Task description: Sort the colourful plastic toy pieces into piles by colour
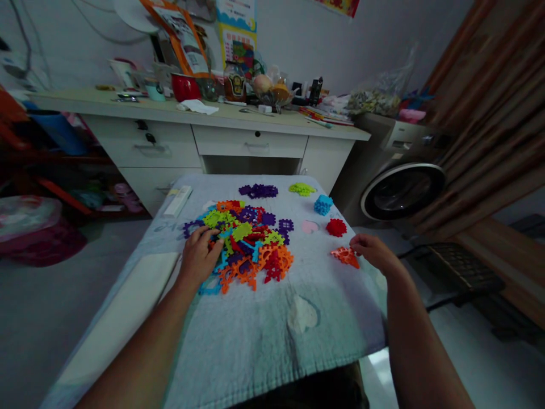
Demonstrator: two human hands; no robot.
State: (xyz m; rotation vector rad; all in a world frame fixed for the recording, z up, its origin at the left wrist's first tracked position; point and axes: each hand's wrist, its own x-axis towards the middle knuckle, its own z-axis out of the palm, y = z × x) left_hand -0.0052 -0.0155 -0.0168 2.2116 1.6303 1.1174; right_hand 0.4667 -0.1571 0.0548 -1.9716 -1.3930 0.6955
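A heap of flat, toothed plastic pieces (247, 241) in orange, purple, green, red and blue lies on a pale blue towel (264, 335). My left hand (199, 255) rests on the heap's left edge, fingers curled down onto the pieces. My right hand (374, 251) is at the towel's right side, fingertips pinched on a small stack of orange pieces (346, 257). Sorted little stacks sit further back: purple (259, 191), light green (301, 188), blue (323, 204), red (336, 227) and a single pink piece (309, 226).
A white box (177, 201) lies at the towel's back left. Behind stands a cluttered white desk (238, 128) with drawers. A washing machine (400, 187) is at the right, beside brown curtains (489, 119). A keyboard (462, 267) lies on a wooden surface at right.
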